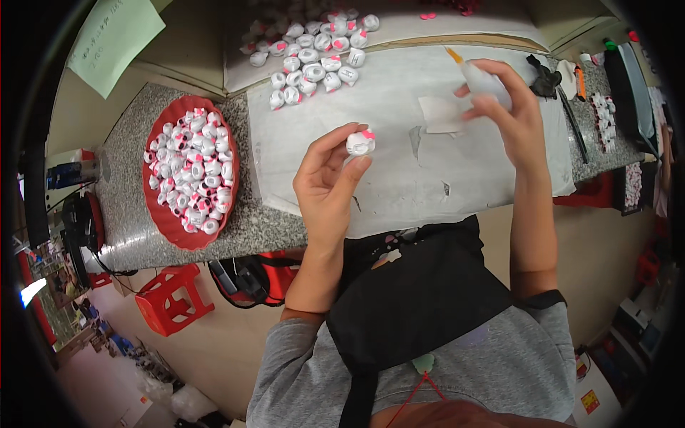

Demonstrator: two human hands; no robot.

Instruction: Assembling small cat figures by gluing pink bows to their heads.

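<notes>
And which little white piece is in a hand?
The white piece with a pink patch, pinched by the left hand; those in the red dish and back pile aren't held.

Pale green note [114, 44], red plastic stool [156, 311]

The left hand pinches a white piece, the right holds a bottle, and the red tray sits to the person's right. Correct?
No: the head view shows the red tray on the person's left. The left hand pinches the piece; the right hand holds the bottle.
</notes>
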